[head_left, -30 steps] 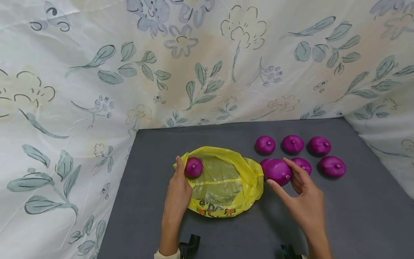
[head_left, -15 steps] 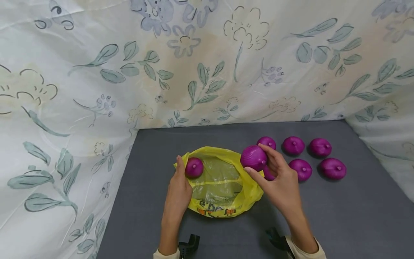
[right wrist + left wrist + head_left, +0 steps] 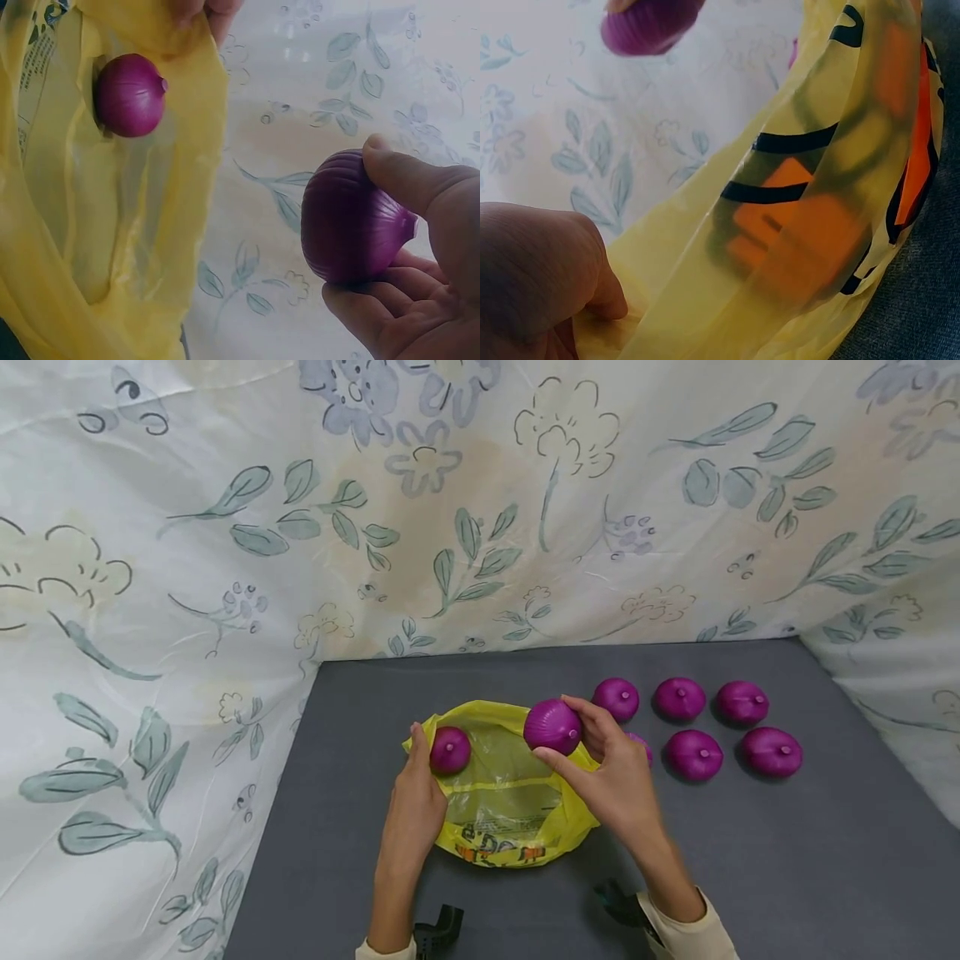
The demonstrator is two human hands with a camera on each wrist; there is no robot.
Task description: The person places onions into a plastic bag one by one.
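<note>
My right hand [image 3: 618, 777] holds a purple onion [image 3: 552, 726] between thumb and fingers, over the right part of a yellow plastic bag's mouth. In the right wrist view, this onion [image 3: 352, 217] shows its ribbed side and short stub. The yellow plastic bag [image 3: 517, 856] lies with its mouth spread wide, black and orange print along the near side. At the bag's left edge, my left hand [image 3: 414, 810] grips the rim; the left wrist view shows its fingers [image 3: 604, 292] pinching the plastic. Inside, by that hand, sits another onion [image 3: 450, 750].
Several more purple onions [image 3: 693, 755] stand in two rows on the dark grey table [image 3: 817, 860], right of the bag. One onion [image 3: 641, 747] is partly hidden behind my right hand. A floral cloth [image 3: 480, 468] hangs along the table's back and sides.
My right hand has carried its onion leftward from the bag's right edge to over its mouth. My left hand, the bag and the onion inside have stayed put.
</note>
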